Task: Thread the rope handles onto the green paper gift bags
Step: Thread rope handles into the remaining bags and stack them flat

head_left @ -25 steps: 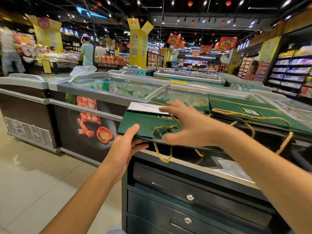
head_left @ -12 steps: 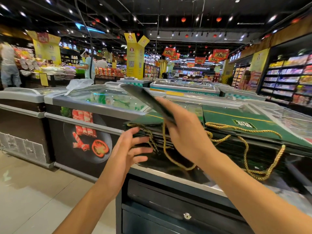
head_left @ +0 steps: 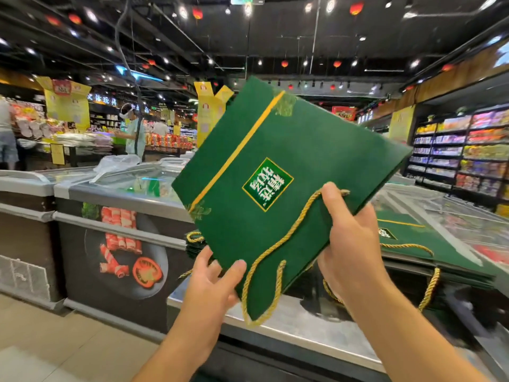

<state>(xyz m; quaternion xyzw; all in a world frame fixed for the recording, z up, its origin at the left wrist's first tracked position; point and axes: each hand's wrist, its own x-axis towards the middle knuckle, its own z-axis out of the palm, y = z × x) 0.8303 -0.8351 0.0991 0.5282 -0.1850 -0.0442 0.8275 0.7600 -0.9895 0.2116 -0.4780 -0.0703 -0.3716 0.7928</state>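
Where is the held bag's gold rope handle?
The gold rope handle hangs low in the head view, across the green paper bag, between left hand and right hand.

A: The ceiling (head_left: pixel 275 45) overhead was dark, and it was dotted with spotlights (head_left: pixel 183 11) and little red lanterns (head_left: pixel 197 13)!

B: Yes, and below it a row of chest freezers (head_left: pixel 124 195) with glass lids (head_left: pixel 154 175) stood on a pale tiled floor (head_left: pixel 55 340). One front carried a picture (head_left: pixel 121 255) of meat rolls and a tomato slice.

A: On the right, shelves (head_left: pixel 468 150) packed with bright packets ran back into the store.

B: Tall yellow signs (head_left: pixel 67 103) rose at the left and centre, and a person in a pale shirt (head_left: pixel 136 136) stood by a stall (head_left: pixel 82 140).
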